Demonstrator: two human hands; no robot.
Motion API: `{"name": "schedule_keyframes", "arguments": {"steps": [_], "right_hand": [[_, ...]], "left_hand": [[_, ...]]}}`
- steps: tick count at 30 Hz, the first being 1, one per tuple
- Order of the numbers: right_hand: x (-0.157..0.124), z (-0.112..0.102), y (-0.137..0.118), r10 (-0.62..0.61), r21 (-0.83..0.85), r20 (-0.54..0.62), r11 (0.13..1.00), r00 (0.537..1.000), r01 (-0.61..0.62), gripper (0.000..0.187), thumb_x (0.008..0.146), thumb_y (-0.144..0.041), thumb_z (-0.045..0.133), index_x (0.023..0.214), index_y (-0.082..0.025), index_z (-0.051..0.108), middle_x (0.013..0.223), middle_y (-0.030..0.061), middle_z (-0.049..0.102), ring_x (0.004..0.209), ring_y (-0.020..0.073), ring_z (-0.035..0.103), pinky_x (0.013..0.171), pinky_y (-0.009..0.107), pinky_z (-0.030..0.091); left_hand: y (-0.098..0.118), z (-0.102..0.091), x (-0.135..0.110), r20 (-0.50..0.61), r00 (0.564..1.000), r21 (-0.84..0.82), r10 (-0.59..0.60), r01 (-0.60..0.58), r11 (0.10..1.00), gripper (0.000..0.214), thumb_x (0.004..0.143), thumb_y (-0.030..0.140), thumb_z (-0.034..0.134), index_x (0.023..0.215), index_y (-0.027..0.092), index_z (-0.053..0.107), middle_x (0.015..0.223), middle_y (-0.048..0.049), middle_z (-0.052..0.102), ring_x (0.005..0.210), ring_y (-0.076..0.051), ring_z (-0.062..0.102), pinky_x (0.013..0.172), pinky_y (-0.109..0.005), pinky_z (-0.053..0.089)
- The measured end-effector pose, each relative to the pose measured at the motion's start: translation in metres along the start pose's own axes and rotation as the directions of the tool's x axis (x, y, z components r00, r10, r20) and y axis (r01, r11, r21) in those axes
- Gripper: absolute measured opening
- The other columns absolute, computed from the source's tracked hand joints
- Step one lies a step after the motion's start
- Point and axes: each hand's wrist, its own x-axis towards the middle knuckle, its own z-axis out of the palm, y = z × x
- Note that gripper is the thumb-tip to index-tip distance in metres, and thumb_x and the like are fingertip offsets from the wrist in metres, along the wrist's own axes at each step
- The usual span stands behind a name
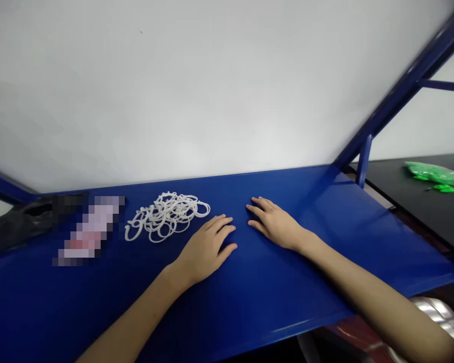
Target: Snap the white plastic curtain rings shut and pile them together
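Observation:
My left hand lies palm down on the blue shelf, fingers stretched out and holding nothing. Just to its upper left is a heap of several white plastic rings, a little apart from the fingertips. My right hand also rests flat on the blue surface, fingers spread and pointing left, empty. The two hands lie close together near the middle of the shelf without touching.
A blurred-out pinkish object lies left of the rings, with a black bag at the far left. A white wall stands behind. A blue frame post rises at the right; beyond it a black table holds green pieces.

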Motion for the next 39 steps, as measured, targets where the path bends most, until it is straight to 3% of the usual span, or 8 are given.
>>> {"name": "schedule_keyframes", "arguments": {"steps": [10,39], "right_hand": [[-0.0002,0.0024,0.0019,-0.006,0.021,-0.019,1.0,1.0,0.006,0.051,0.101,-0.041,0.05,0.142,-0.01,0.056,0.148,0.0224,0.05,0.138,0.0362,0.048,0.114,0.051,0.042],[-0.0005,0.0016,0.0017,-0.008,0.027,-0.021,1.0,1.0,0.008,0.051,0.101,-0.042,0.049,0.142,-0.012,0.055,0.147,0.0216,0.051,0.137,0.0366,0.049,0.112,0.054,0.044]], "left_hand": [[-0.0049,-0.0059,-0.0001,0.083,0.996,0.011,-0.028,0.027,1.0,0.04,0.098,0.042,0.052,0.13,0.02,0.061,0.145,-0.0096,0.057,0.141,-0.028,0.046,0.117,-0.051,0.039],[-0.0025,-0.01,0.0005,0.079,0.997,0.009,-0.018,0.017,1.0,0.038,0.098,0.039,0.052,0.13,0.02,0.061,0.144,-0.01,0.058,0.14,-0.028,0.046,0.116,-0.051,0.04]]}}
